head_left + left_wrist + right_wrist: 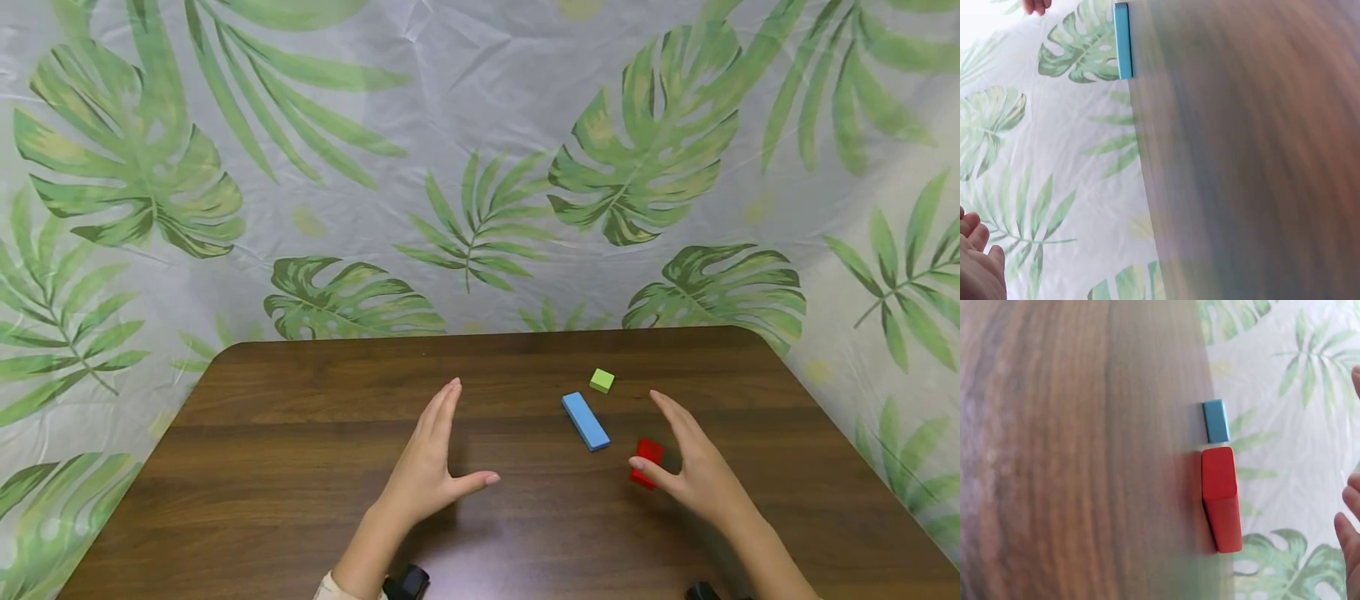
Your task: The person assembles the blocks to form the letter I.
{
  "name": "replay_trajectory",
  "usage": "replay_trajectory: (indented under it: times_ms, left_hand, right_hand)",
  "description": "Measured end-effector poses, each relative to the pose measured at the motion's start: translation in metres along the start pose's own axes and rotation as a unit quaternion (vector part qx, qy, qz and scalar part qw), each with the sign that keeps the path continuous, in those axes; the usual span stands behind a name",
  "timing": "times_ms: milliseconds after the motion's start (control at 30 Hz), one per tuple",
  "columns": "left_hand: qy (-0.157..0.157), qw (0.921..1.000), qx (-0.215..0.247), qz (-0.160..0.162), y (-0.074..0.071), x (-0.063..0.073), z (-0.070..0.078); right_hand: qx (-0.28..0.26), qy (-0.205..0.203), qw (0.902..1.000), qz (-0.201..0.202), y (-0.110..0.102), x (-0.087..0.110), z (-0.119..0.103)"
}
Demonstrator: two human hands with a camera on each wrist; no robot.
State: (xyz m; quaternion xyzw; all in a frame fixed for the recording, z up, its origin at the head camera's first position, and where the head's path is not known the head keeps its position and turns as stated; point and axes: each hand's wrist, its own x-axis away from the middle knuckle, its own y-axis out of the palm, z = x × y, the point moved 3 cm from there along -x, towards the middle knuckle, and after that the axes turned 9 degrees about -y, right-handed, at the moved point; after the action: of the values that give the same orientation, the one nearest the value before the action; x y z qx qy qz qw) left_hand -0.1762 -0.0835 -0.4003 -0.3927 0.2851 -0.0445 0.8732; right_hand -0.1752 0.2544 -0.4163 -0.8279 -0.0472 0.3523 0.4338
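My left hand [422,473] is over the left-middle of the table, fingers straight and thumb spread, holding nothing. Opposite it, my right hand [699,473] has the same spread pose; its thumb hides part of a red block [649,451] in the head view. Whether it touches that block I cannot tell there, but the right wrist view has the red block [1220,478] apart from the fingers [1349,534]. A flat, long blue block [586,422] lies between the hands, nearer the right one. Behind it sits a small green block [602,381].
The blocks rest on a dark brown wooden table [300,433] with rounded far corners. Behind it hangs a pale sheet [480,108] printed with green leaves. Black bands with dark pieces show at both wrists, near the bottom of the head view.
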Motion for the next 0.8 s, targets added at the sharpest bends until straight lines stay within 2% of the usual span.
replay_trajectory:
  times_ms: [300,800]
  left_hand:
    - [-0.027,0.999,0.033,-0.014,0.017,-0.008,0.003]
    - [-0.072,0.9934,0.069,-0.057,0.05,-0.021,0.011]
  right_hand:
    - [-0.038,0.045,0.9982,-0.007,0.006,0.01,0.011]
    - [-0.032,0.083,0.9957,-0.029,0.015,0.022,0.024]
